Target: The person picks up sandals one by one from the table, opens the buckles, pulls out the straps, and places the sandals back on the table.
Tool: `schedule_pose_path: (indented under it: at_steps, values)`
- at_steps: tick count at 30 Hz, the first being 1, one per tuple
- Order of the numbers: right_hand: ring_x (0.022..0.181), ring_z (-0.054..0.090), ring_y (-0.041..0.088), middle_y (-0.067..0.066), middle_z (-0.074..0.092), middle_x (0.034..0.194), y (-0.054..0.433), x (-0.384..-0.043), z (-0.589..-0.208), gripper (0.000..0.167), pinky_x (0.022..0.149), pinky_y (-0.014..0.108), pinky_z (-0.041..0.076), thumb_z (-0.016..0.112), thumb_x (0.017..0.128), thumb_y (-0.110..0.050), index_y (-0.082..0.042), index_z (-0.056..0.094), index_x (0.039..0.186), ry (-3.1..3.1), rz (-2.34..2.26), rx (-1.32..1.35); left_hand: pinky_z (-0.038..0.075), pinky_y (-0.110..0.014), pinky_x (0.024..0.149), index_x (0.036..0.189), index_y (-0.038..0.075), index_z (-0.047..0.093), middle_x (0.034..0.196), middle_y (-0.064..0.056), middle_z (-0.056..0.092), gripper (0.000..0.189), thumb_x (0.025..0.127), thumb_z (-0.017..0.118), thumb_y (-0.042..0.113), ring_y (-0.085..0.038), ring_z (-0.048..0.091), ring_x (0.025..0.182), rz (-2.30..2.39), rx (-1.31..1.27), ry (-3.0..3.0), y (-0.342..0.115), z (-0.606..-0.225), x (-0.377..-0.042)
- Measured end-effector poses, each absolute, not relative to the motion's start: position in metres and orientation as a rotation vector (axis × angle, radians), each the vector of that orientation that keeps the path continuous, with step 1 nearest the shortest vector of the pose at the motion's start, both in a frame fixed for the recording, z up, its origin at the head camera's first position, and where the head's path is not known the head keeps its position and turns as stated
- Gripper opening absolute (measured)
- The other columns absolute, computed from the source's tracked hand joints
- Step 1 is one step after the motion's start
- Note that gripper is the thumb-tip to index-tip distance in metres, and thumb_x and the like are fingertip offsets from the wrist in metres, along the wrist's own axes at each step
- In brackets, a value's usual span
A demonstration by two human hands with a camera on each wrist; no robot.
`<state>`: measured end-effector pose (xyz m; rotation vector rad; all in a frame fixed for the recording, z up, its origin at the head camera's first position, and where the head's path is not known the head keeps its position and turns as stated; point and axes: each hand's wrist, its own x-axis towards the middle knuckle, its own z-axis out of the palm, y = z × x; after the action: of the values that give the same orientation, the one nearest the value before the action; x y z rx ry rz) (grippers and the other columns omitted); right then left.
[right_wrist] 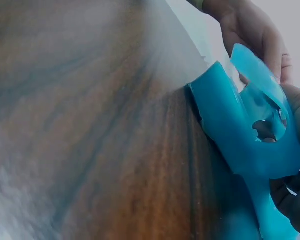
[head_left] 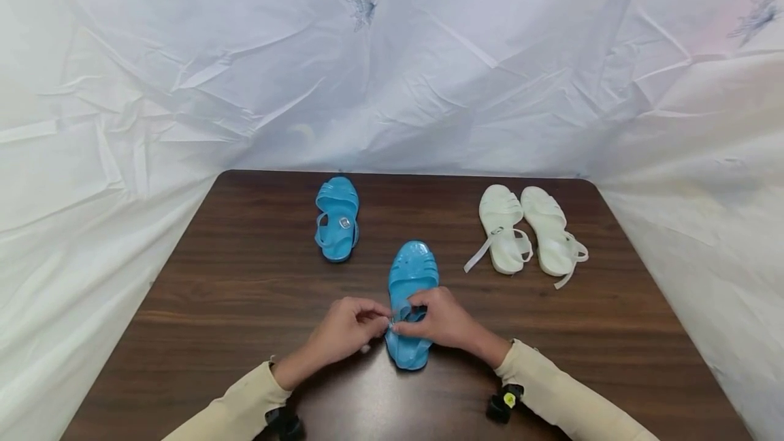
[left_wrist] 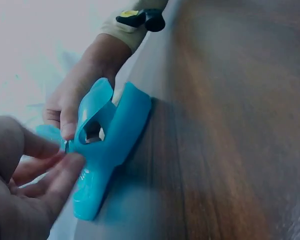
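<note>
A blue sandal (head_left: pixel 414 269) lies on the table in front of me, toe pointing away. At its left side, my left hand (head_left: pixel 344 332) pinches the ankle strap near the buckle between thumb and fingers. From the right, my right hand (head_left: pixel 450 322) reaches over the sandal and holds the strap (head_left: pixel 401 310) with thumb and forefinger. In the left wrist view, both hands meet at a small metallic piece (left_wrist: pixel 66 146) beside the raised strap. The right wrist view shows the blue heel part (right_wrist: pixel 215 105) close up; fingers hide much of the fastening.
Another blue sandal (head_left: pixel 337 213) lies at the back left, a round buckle on it. Two white sandals (head_left: pixel 501 209) lie side by side at the back right, straps loose. White sheeting (head_left: pixel 392 87) hangs around the dark wooden table (head_left: pixel 245 278).
</note>
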<state>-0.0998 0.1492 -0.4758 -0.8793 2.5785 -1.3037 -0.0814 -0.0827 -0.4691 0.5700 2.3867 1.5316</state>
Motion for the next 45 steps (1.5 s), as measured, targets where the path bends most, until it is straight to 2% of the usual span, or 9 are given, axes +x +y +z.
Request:
schedule_pose_path:
  at_steps: [3, 5, 9, 17, 19, 24, 32, 38, 45]
  values:
    - [0.059, 0.046, -0.003, -0.017, 0.051, 0.064, 0.150, -0.100, -0.477, 0.030, 0.054, 0.018, 0.043, 0.083, 0.087, -0.034, -0.021, 0.064, 0.069, 2.599, -1.296, -0.897, 0.057, -0.024, 0.071, 0.109, 0.012, 0.077, 0.092, 0.007, 0.074, 0.023, 0.098, 0.071, 0.030, -0.005, 0.069, 0.081, 1.468, 0.582, 2.433, -0.082, -0.466, -0.082]
    - [0.064, 0.052, -0.002, -0.017, 0.060, 0.070, 0.150, -0.100, -0.477, 0.019, 0.058, 0.019, 0.048, 0.083, 0.087, -0.030, -0.021, 0.071, 0.076, 2.608, -1.290, -0.900, 0.057, -0.024, 0.070, 0.109, 0.012, 0.077, 0.091, 0.008, 0.073, 0.028, 0.096, 0.073, 0.037, -0.005, 0.068, 0.080, 1.471, 0.591, 2.461, -0.081, -0.466, -0.083]
    - [0.068, 0.056, -0.001, -0.016, 0.064, 0.074, 0.149, -0.100, -0.476, 0.012, 0.062, 0.020, 0.051, 0.082, 0.086, -0.027, -0.021, 0.074, 0.080, 2.622, -1.274, -0.894, 0.056, -0.024, 0.066, 0.103, 0.016, 0.079, 0.086, 0.012, 0.069, 0.024, 0.093, 0.077, 0.037, -0.004, 0.065, 0.076, 1.496, 0.642, 2.533, -0.077, -0.467, -0.085]
    - [0.056, 0.043, -0.003, -0.017, 0.043, 0.059, 0.148, -0.102, -0.476, 0.038, 0.051, 0.017, 0.038, 0.084, 0.085, -0.032, -0.022, 0.055, 0.064, 2.588, -1.289, -0.905, 0.056, -0.023, 0.067, 0.098, 0.017, 0.081, 0.087, 0.012, 0.070, 0.015, 0.092, 0.079, 0.030, -0.001, 0.064, 0.076, 1.560, 0.823, 2.602, -0.072, -0.471, -0.093]
    - [0.056, 0.045, -0.003, -0.017, 0.045, 0.059, 0.148, -0.102, -0.476, 0.037, 0.051, 0.017, 0.039, 0.085, 0.085, -0.033, -0.022, 0.056, 0.064, 2.586, -1.275, -0.892, 0.056, -0.023, 0.067, 0.100, 0.013, 0.081, 0.089, 0.009, 0.072, 0.018, 0.093, 0.078, 0.029, -0.002, 0.065, 0.077, 1.576, 0.852, 2.612, -0.073, -0.469, -0.096]
    - [0.070, 0.059, -0.002, -0.018, 0.066, 0.075, 0.149, -0.102, -0.474, 0.017, 0.062, 0.020, 0.052, 0.084, 0.085, -0.035, -0.022, 0.074, 0.082, 2.579, -1.246, -0.867, 0.057, -0.023, 0.068, 0.104, 0.008, 0.081, 0.093, 0.008, 0.073, 0.021, 0.094, 0.077, 0.026, -0.002, 0.065, 0.080, 1.546, 0.839, 2.671, -0.081, -0.454, -0.101]
    - [0.090, 0.067, 0.001, -0.016, 0.075, 0.094, 0.153, -0.103, -0.469, 0.024, 0.079, 0.024, 0.056, 0.081, 0.088, -0.040, -0.019, 0.079, 0.101, 2.536, -1.238, -0.802, 0.055, -0.023, 0.067, 0.096, 0.013, 0.080, 0.084, 0.011, 0.068, 0.008, 0.090, 0.079, 0.019, -0.001, 0.061, 0.075, 1.330, 0.830, 2.661, -0.106, -0.446, -0.098]
    - [0.090, 0.065, 0.002, -0.018, 0.074, 0.096, 0.158, -0.105, -0.466, 0.026, 0.079, 0.024, 0.055, 0.076, 0.092, -0.044, -0.022, 0.079, 0.106, 2.504, -1.218, -0.823, 0.055, -0.023, 0.065, 0.095, 0.013, 0.080, 0.081, 0.010, 0.067, 0.008, 0.091, 0.078, 0.019, -0.001, 0.061, 0.072, 1.310, 0.785, 2.632, -0.117, -0.457, -0.094]
    - [0.078, 0.064, 0.002, -0.017, 0.073, 0.092, 0.169, -0.107, -0.469, 0.026, 0.067, 0.025, 0.056, 0.074, 0.095, -0.040, -0.020, 0.079, 0.111, 2.533, -1.248, -0.879, 0.055, -0.023, 0.066, 0.098, 0.013, 0.079, 0.084, 0.011, 0.067, 0.013, 0.092, 0.078, 0.025, -0.003, 0.062, 0.073, 1.289, 0.701, 2.610, -0.123, -0.464, -0.090]
